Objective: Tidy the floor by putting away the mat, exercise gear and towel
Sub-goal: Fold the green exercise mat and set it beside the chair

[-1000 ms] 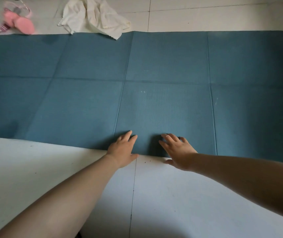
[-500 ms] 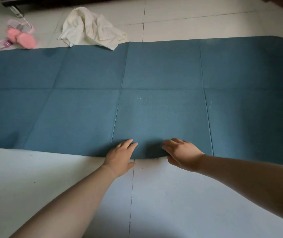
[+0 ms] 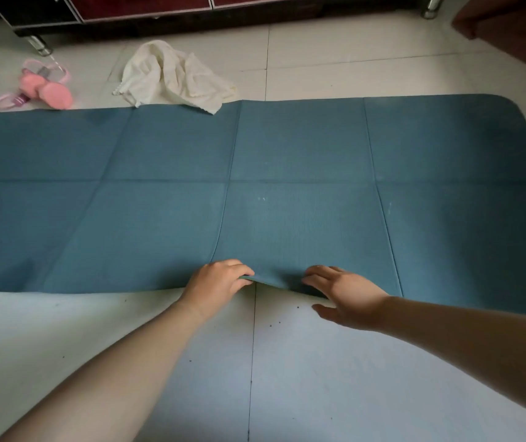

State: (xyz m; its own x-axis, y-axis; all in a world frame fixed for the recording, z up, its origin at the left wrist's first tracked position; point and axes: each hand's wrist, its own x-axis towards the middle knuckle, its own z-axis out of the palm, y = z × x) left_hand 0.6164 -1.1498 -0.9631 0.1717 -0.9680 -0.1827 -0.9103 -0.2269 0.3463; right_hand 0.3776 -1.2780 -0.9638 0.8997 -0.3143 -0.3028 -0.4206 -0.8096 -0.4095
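Tiled floor (image 3: pixel 319 378), mat (image 3: pixel 287 154) edge in hands (image 3: pixel 215 283) (image 3: pixel 347 295)

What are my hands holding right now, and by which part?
The blue mat, by its near long edge, lifted slightly. The left hand curls round the edge; the right hand has fingers on top, thumb below.
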